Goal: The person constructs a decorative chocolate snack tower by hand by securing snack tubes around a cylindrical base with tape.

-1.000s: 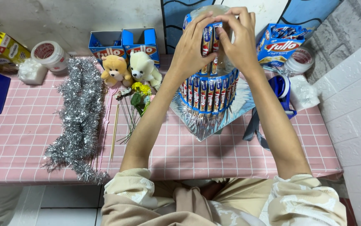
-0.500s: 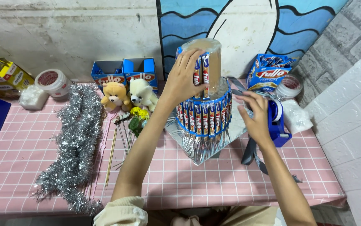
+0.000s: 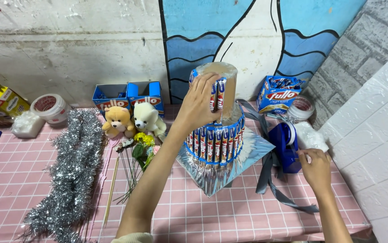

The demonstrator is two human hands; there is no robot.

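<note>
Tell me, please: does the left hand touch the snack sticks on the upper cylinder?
Touching. The head view shows the left hand with its fingers pressed flat over the snack sticks on the upper cylinder; no gap shows between them.

A two-tier snack tower stands upright on a square silver foil board on the pink checked table. Its wide lower tier is ringed with upright wafer sticks in blue, red and white wrappers. The narrow brown upper cylinder carries a few sticks. Just right, a blue tape dispenser sits upright.
</note>
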